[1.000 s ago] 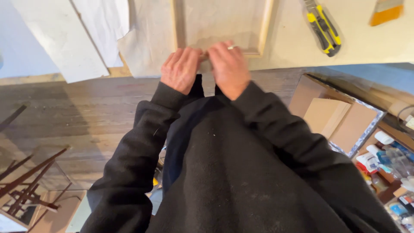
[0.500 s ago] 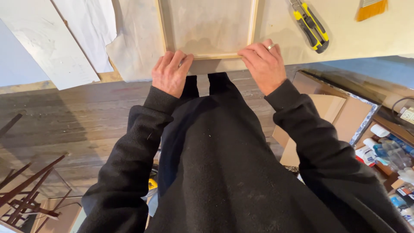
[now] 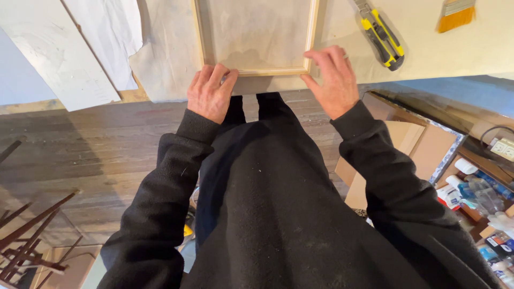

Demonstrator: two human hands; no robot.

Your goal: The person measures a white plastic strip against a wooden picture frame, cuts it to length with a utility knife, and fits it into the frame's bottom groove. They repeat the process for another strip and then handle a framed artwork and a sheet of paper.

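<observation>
A light wooden frame (image 3: 256,70) lies face down on a pale sheet of canvas (image 3: 166,59) spread over the table. My left hand (image 3: 210,94) rests at the frame's near left corner, fingers pressing the canvas edge against the wood. My right hand (image 3: 333,79) presses at the near right corner, fingers spread over the frame's bar and the canvas. A ring shows on that hand. Neither hand lifts anything. My black sleeves and sweater fill the lower part of the view.
A yellow and black utility knife (image 3: 381,35) and a wide paintbrush (image 3: 456,14) lie on the table at the right. White boards (image 3: 59,53) lean at the left. Cardboard boxes (image 3: 423,144) and small bottles (image 3: 482,198) sit on the floor right; dark wooden slats (image 3: 32,235) lower left.
My hands were together at the middle of the frame's near bar. They have slid apart along it to the two near corners.
</observation>
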